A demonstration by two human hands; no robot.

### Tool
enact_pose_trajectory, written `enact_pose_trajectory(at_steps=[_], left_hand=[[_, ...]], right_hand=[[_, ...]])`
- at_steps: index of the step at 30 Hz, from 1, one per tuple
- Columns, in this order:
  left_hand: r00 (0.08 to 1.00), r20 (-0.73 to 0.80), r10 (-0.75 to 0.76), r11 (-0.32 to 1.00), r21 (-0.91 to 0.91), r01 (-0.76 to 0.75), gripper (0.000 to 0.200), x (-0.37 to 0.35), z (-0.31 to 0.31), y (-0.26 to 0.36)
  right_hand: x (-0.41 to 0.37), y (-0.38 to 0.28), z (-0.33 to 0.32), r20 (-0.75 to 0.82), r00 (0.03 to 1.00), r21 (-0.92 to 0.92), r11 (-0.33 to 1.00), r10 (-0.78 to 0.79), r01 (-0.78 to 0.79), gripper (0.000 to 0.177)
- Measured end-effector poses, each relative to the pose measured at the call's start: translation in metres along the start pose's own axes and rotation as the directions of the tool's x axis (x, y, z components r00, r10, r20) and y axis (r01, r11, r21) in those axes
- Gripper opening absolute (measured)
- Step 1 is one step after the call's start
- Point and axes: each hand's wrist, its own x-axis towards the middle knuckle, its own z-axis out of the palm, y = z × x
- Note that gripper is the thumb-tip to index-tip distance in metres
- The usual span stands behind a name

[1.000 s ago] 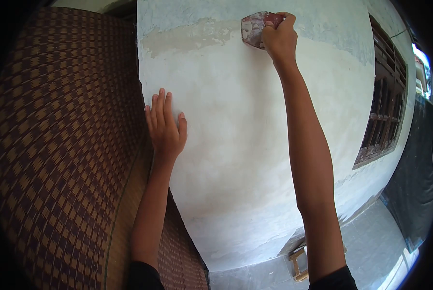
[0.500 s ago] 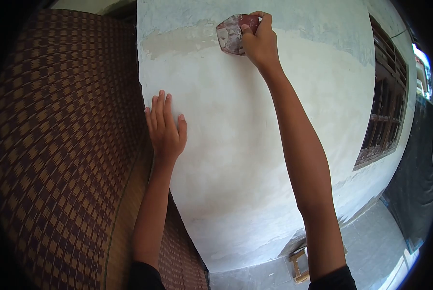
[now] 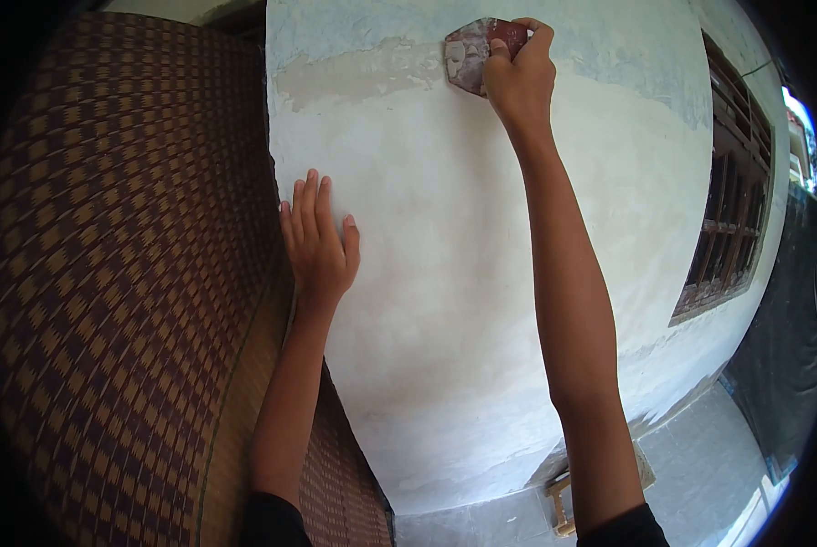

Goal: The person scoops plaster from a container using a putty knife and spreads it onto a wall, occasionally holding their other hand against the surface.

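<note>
Across the centre of the head view, a pale plastered wall (image 3: 463, 301) takes up most of the field. Its lower and middle surface is smooth and off-white, and a band of blue-grey coating (image 3: 618, 50) runs along the top. A woven mat (image 3: 126, 273) in a brown-and-tan check pattern stands against the wall's left edge and covers the whole left side. At far right, a window (image 3: 732, 219) with a dark wooden grille is set into the same wall. A dark sheet (image 3: 782, 383) hangs beyond it, above a grey tiled floor (image 3: 700, 465).

Both bare forearms rise from the lower edge. The left hand (image 3: 322, 246) lies flat on the wall just beside the mat's edge, with its palm pressed to the plaster. Its fingers are extended and close together, its thumb is spread, and it holds nothing.

The right hand (image 3: 521, 77) reaches high on the wall and grips a reddish-brown sheet (image 3: 468, 55) smeared with white. The fingers curl over the sheet's top edge and the thumb lies across its face. The sheet is pressed flat to the wall at the boundary between the blue-grey coating and the pale plaster. It touches the right end of a rough tan patch (image 3: 354, 77). A small wooden frame (image 3: 562, 506) lies on the floor at the wall's foot.
</note>
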Motion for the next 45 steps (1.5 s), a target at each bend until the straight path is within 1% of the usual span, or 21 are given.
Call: enact_pose_trajectory(at_steps=[1,3,5,7,8,11,13,16,17,19,20,23,27,31,33,35,37,39,41,43,45], left_hand=[[1.000,-0.002,0.001,1.000,-0.009,-0.001,0.056,0.000,0.000,0.001],[1.000,-0.001,0.002,1.000,-0.014,-0.002,0.056,0.000,0.000,0.001],[1.000,0.000,0.002,1.000,-0.017,-0.002,0.056,-0.001,-0.001,0.000],[1.000,0.012,-0.011,1.000,-0.002,0.011,0.056,0.000,-0.001,0.001],[1.000,0.007,-0.012,1.000,0.000,0.012,0.056,0.001,-0.001,0.000],[1.000,-0.003,-0.006,1.000,-0.012,0.006,0.056,-0.001,0.001,0.001],[1.000,0.005,-0.002,1.000,-0.007,0.002,0.056,-0.001,0.000,-0.001],[1.000,0.010,-0.003,1.000,-0.003,0.003,0.056,-0.001,-0.001,0.000],[1.000,0.008,-0.003,1.000,0.004,0.003,0.056,0.000,-0.002,-0.002],[1.000,0.004,-0.001,1.000,0.001,0.001,0.055,0.000,0.000,0.000],[1.000,0.006,0.000,1.000,-0.002,0.000,0.055,0.000,0.001,0.000],[1.000,0.011,-0.007,1.000,-0.004,0.007,0.055,-0.002,0.000,0.000],[1.000,0.007,-0.007,1.000,0.002,0.007,0.056,0.000,-0.001,0.000],[1.000,0.002,0.003,1.000,-0.010,-0.003,0.056,-0.001,0.000,0.000],[1.000,0.005,0.002,1.000,-0.008,-0.002,0.056,-0.001,-0.001,0.001],[1.000,0.000,-0.001,1.000,-0.001,0.001,0.056,0.000,-0.001,0.000],[1.000,-0.004,-0.004,1.000,0.006,0.004,0.055,0.000,-0.001,0.002],[1.000,-0.009,0.002,1.000,-0.001,-0.002,0.055,0.000,0.000,0.000],[1.000,-0.009,0.006,1.000,-0.006,-0.006,0.056,-0.001,0.000,0.001],[1.000,-0.008,0.006,1.000,0.003,-0.006,0.055,-0.001,-0.001,0.000],[1.000,-0.012,0.002,1.000,0.001,-0.002,0.055,0.000,-0.001,0.000]], right_hand=[[-0.004,-0.005,0.002,0.041,0.999,0.151,0.988,0.022,-0.028,0.037],[-0.003,0.012,0.020,0.113,0.983,-0.019,0.989,-0.143,0.146,0.038],[0.002,0.021,0.016,0.069,0.988,-0.241,0.959,-0.138,0.151,0.039],[0.005,0.018,0.004,-0.053,0.995,-0.260,0.963,-0.088,0.072,0.039],[0.000,0.005,0.002,-0.067,0.997,-0.029,0.999,0.037,-0.039,0.039],[-0.011,0.000,0.028,0.070,0.993,0.049,0.995,-0.094,0.091,0.038],[-0.013,0.002,0.034,0.157,0.987,0.045,0.998,-0.046,0.039,0.036],[-0.007,0.003,0.023,-0.051,0.986,-0.240,0.960,-0.161,0.145,0.036],[-0.009,-0.003,0.025,-0.050,0.986,-0.233,0.961,-0.162,0.146,0.036],[-0.017,-0.016,0.027,0.049,0.999,0.142,0.990,-0.021,0.013,0.036],[-0.015,-0.005,0.038,0.064,0.991,0.026,0.993,-0.117,0.116,0.036],[-0.011,0.003,0.038,0.080,0.993,-0.121,0.988,-0.086,0.096,0.036],[-0.008,-0.005,0.024,-0.041,0.999,-0.008,1.000,-0.001,0.000,0.035],[-0.007,0.010,0.036,0.068,0.967,-0.090,0.964,-0.246,0.251,0.035],[-0.001,0.009,0.017,0.092,0.996,-0.122,0.992,0.001,0.010,0.035],[0.002,0.004,0.004,0.010,0.998,0.035,0.997,0.069,-0.069,0.035],[0.001,0.002,0.006,-0.010,0.999,0.104,0.994,-0.034,0.035,0.035],[0.001,0.014,0.018,0.086,0.971,-0.045,0.973,-0.224,0.228,0.037],[0.001,0.017,0.013,0.102,0.979,-0.148,0.971,-0.174,0.188,0.037],[0.007,0.016,-0.008,0.050,0.997,-0.094,0.994,0.057,-0.053,0.037],[0.007,0.011,-0.009,0.007,0.993,0.035,0.993,0.114,-0.114,0.036]])
